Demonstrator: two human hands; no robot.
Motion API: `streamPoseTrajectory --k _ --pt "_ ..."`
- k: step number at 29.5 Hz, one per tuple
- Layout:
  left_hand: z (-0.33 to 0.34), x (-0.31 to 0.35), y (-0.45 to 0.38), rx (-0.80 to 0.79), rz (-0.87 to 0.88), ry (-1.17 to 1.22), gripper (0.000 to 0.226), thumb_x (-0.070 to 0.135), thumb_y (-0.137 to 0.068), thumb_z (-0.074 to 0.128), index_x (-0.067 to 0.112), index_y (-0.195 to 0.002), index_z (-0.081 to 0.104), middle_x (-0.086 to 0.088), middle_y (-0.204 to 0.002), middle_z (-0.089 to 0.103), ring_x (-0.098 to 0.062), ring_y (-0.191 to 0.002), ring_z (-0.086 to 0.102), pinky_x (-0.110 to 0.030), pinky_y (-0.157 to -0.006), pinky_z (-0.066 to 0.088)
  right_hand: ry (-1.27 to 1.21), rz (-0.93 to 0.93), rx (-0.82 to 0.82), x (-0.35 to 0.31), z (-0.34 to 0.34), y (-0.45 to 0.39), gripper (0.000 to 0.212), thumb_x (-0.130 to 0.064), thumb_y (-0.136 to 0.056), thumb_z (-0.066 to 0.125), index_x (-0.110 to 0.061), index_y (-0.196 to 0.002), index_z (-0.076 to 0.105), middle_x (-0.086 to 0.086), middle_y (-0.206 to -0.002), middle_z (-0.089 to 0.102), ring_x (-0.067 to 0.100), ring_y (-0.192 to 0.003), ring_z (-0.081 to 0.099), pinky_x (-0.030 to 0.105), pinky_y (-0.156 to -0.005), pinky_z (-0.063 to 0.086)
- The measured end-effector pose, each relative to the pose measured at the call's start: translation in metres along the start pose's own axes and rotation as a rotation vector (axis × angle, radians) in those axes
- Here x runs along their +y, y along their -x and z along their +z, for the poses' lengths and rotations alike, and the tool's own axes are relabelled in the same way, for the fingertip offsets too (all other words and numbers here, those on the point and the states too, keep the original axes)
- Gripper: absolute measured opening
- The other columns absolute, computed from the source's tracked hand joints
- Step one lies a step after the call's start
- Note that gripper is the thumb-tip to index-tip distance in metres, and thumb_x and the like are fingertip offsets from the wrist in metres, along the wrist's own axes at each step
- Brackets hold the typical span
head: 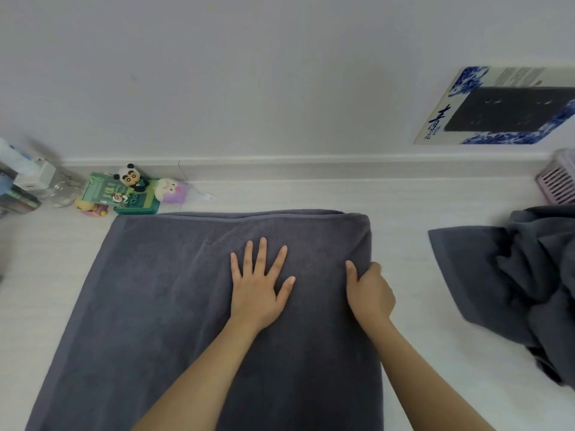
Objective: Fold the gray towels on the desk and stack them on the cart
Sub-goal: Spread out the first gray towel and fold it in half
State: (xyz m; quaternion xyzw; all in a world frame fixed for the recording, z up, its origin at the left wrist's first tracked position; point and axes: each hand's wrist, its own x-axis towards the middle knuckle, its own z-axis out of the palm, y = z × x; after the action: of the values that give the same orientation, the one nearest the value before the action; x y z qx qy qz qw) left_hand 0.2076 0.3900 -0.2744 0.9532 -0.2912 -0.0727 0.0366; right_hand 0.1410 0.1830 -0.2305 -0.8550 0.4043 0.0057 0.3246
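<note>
A dark gray towel [161, 300] lies spread flat on the white desk [37, 290], doubled over along its far edge. My left hand [259, 287] presses flat on its middle with the fingers spread. My right hand [368, 293] grips the towel's right edge, thumb on top and fingers curled under the fabric. A second gray towel [510, 275] lies crumpled in a heap at the right side of the desk. The cart is not in view.
Small toys, a panda figure [130, 177] and a green box [137, 200] stand at the back left by the wall. A clear bottle [59, 191] and clutter sit at the far left. A pink slatted basket [557, 181] stands at the back right, under a blue-and-white poster [504, 104].
</note>
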Motion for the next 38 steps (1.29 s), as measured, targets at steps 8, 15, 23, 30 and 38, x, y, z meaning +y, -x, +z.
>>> streamPoseTrajectory --k 8,15,23,30,38 --pt "0.001 -0.021 0.07 -0.06 -0.103 0.015 0.069 0.064 -0.091 -0.004 0.032 -0.15 0.01 -0.008 -0.158 0.006 -0.035 -0.145 0.003 -0.057 -0.113 -0.007 -0.194 0.024 -0.029 0.044 0.007 0.092 0.056 -0.032 -0.095 0.051 -0.02 -0.142 0.023 0.009 -0.122 0.059 0.032 -0.1 0.061 0.038 -0.081 0.05" --pt "-0.017 -0.026 0.072 -0.113 -0.094 0.126 0.079 0.064 -0.08 -0.011 0.029 -0.151 -0.001 -0.003 -0.158 -0.016 -0.024 -0.144 -0.018 -0.046 -0.114 -0.019 -0.329 0.241 -0.12 0.055 -0.02 0.109 0.051 -0.042 -0.096 0.044 -0.017 -0.139 0.03 0.007 -0.107 0.058 0.026 -0.097 0.056 0.034 -0.081 0.044" --pt "0.012 -0.019 0.144 -0.118 0.087 -0.011 0.063 0.058 -0.097 0.012 0.026 -0.15 0.023 -0.012 -0.155 0.023 -0.034 -0.142 0.015 -0.058 -0.109 0.01 -0.947 0.483 -0.339 0.074 -0.009 0.168 0.049 -0.042 -0.084 0.065 -0.011 -0.12 0.056 0.004 -0.115 0.066 0.024 -0.103 0.063 0.038 -0.084 0.053" --pt "0.013 -0.022 0.139 -0.114 0.1 -0.027 0.063 0.059 -0.096 0.01 0.027 -0.149 0.024 -0.01 -0.154 0.028 -0.034 -0.141 0.018 -0.059 -0.109 0.011 -1.108 0.549 -0.193 0.062 -0.012 0.167 0.039 -0.024 -0.081 0.072 -0.005 -0.112 0.058 0.011 -0.107 0.068 0.03 -0.095 0.066 0.037 -0.072 0.055" --pt "0.011 -0.023 0.139 -0.125 0.11 -0.028 0.065 0.06 -0.095 0.01 0.026 -0.148 0.025 -0.011 -0.153 0.03 -0.035 -0.14 0.02 -0.058 -0.11 0.007 -0.233 0.402 0.206 0.072 -0.022 0.181 0.027 -0.04 -0.086 0.064 -0.022 -0.104 0.058 -0.002 -0.096 0.06 0.02 -0.083 0.057 0.03 -0.064 0.041"
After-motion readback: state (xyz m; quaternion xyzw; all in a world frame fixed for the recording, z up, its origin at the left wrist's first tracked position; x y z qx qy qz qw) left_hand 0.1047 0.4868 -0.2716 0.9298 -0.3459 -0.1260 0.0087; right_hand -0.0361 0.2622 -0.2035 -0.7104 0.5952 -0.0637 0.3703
